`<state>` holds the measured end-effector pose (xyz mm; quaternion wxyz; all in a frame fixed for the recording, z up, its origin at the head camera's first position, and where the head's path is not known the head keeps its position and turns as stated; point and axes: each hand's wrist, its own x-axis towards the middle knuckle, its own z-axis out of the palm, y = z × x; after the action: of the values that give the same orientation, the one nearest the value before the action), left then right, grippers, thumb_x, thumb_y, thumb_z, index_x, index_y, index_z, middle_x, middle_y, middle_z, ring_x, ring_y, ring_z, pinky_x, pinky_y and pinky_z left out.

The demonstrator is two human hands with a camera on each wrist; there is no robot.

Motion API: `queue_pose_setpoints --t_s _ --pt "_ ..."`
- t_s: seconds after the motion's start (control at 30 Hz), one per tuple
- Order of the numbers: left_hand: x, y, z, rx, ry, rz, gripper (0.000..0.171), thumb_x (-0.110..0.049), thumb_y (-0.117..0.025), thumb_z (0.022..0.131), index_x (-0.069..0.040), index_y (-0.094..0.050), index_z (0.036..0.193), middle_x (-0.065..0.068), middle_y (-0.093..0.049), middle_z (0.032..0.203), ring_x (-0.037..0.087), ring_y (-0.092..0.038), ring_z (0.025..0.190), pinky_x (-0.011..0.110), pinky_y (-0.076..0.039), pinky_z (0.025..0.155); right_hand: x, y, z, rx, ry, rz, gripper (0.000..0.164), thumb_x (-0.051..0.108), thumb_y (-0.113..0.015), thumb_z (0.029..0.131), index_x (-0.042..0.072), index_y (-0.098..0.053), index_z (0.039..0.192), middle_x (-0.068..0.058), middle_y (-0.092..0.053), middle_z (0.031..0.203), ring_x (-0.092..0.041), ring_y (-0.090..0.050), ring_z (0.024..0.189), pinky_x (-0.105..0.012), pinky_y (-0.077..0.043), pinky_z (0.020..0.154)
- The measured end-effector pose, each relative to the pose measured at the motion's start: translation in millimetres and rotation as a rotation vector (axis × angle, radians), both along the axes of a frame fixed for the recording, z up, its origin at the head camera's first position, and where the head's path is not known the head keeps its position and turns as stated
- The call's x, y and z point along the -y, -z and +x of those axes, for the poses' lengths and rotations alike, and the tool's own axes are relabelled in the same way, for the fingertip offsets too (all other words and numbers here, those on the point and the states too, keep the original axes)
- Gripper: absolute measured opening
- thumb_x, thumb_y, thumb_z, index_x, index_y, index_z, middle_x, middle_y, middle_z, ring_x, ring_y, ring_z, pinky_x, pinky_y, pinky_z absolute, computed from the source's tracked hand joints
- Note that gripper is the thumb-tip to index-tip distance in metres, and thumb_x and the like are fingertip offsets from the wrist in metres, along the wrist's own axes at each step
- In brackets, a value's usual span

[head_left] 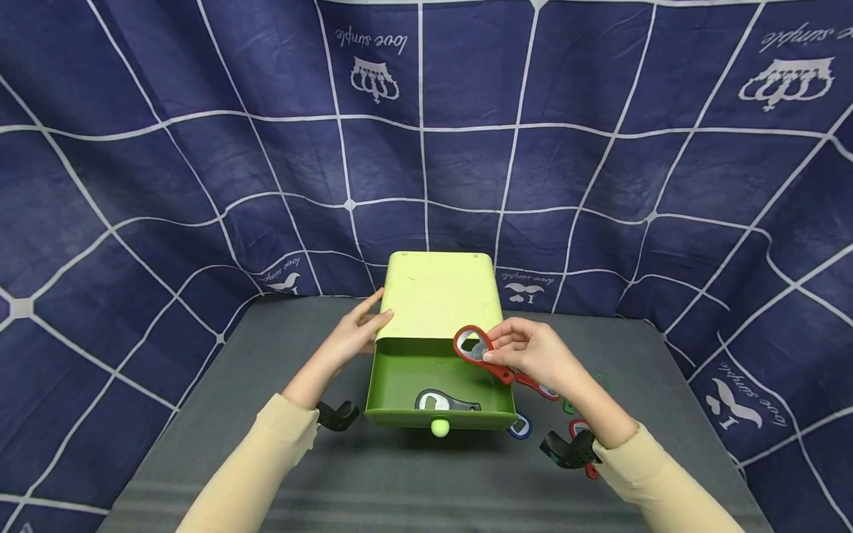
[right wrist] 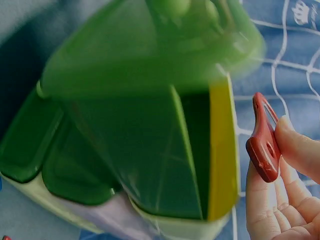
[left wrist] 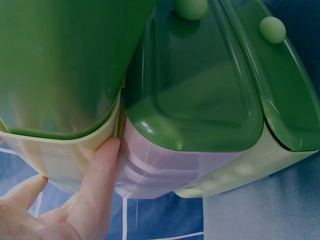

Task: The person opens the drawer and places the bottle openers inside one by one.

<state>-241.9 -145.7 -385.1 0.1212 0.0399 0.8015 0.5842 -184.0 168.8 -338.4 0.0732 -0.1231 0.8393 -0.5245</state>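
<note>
My right hand pinches a red bottle opener between thumb and fingers, above the right side of a pulled-out green drawer. In the right wrist view, the red opener is seen edge-on beside the drawer unit. Inside the drawer lies a bottle opener with a black handle. The drawer belongs to a small unit with a pale yellow-green top. Against the unit's left side rests my left hand, fingers extended; in the left wrist view, a fingertip touches the casing edge.
Right of the unit, several more openers lie on the grey table: a red one, a blue one, another red one partly hidden by the wrist strap, and green pieces. Two closed lower drawers show. Behind hangs a blue checked cloth.
</note>
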Motion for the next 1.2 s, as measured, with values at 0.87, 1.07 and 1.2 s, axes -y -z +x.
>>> queue_pose_setpoints --t_s 0.87,1.07,1.2 --pt "-3.3 -2.6 0.5 0.029 -0.029 0.017 0.069 -0.043 -0.056 0.1 -0.033 -0.021 0.158 0.024 -0.056 0.132 0.02 -0.068 0.091 0.043 -0.058 0.086 54.1 34.3 1.2 -0.089 -0.108 0.27 0.015 0.006 -0.08 0.08 0.008 -0.07 0.09 0.002 -0.069 0.077 -0.004 -0.063 0.068 -0.022 -0.052 0.064" --pt "-1.9 -2.6 0.2 0.026 -0.024 0.021 0.07 -0.042 -0.055 0.1 -0.032 -0.019 0.159 0.025 -0.055 0.133 0.019 -0.068 0.089 0.043 -0.059 0.085 55.6 39.4 0.4 -0.178 -0.139 0.33 0.015 0.004 -0.08 0.08 0.006 -0.072 0.092 0.0 -0.071 0.08 -0.007 -0.065 0.072 -0.018 -0.053 0.065" --pt "-1.5 -1.6 -0.2 0.032 -0.025 0.024 0.069 -0.042 -0.055 0.1 -0.032 -0.019 0.158 0.025 -0.055 0.133 0.02 -0.068 0.092 0.043 -0.058 0.086 55.3 38.4 1.0 -0.19 -0.134 0.346 0.016 0.006 -0.081 0.08 0.006 -0.072 0.093 0.0 -0.071 0.083 -0.008 -0.065 0.074 -0.018 -0.053 0.067"
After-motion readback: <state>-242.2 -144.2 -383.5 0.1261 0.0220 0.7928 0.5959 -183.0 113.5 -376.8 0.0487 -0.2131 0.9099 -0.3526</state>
